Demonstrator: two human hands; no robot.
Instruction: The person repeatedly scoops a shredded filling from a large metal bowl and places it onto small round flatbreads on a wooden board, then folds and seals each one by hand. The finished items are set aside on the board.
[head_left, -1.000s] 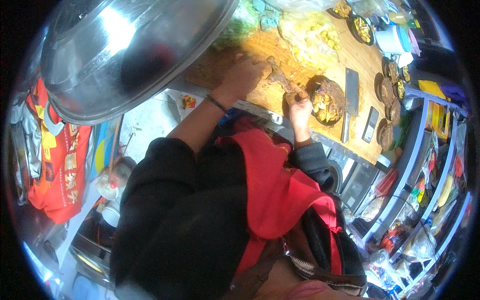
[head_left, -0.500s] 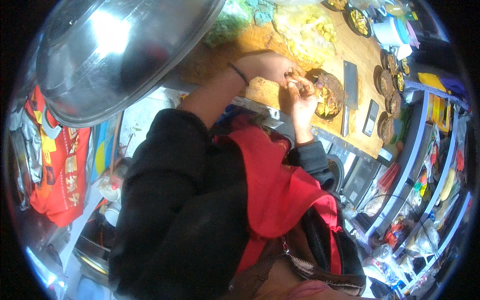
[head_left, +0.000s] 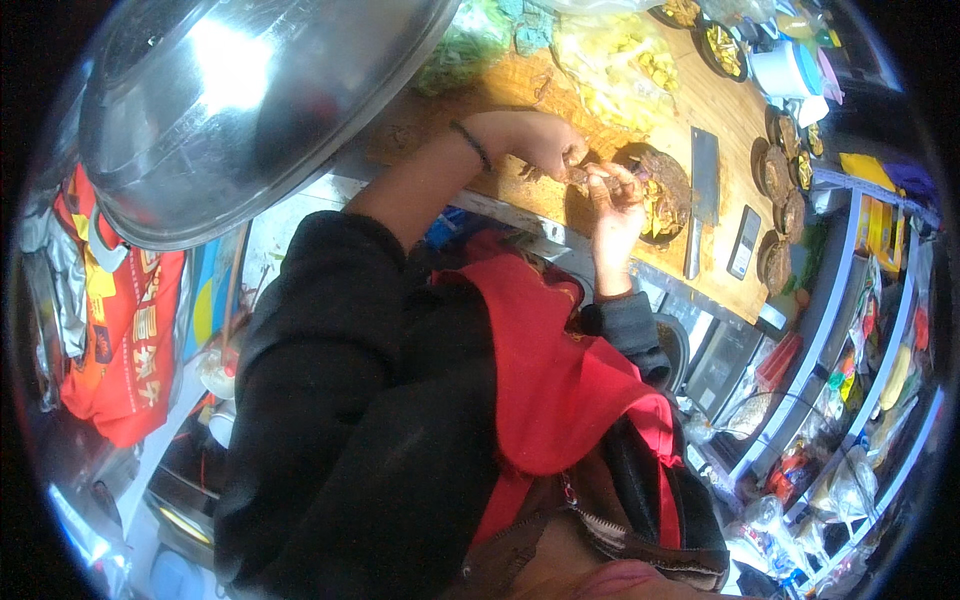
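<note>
Over the wooden board, my left hand (head_left: 545, 143) is closed in a fist, wearing a dark band at the wrist. My right hand (head_left: 617, 208) pinches with thumb and fingertips close beside it. Between the two sits a small brownish piece (head_left: 580, 176), too small to tell its kind. Just right of my right hand, a dark round bowl (head_left: 662, 236) holds yellow vegetable pieces and a brown, meat-like slab (head_left: 663, 170). A cleaver (head_left: 704, 172) lies flat beyond it, its handle toward me.
A phone (head_left: 743, 242) rests on the board (head_left: 722, 276) by the cleaver. Several filled dark bowls (head_left: 720, 48) line the right and far side. Clear bags of yellow pieces (head_left: 615, 65) and greens (head_left: 465, 45) lie behind my hands. A large metal basin (head_left: 250, 110) looms at left; shelving (head_left: 835, 330) stands right.
My hands have drawn slightly apart, the left one moving a little left and turning into a clearer fist. My right hand has shifted slightly right. The bowl and cleaver stay in place.
</note>
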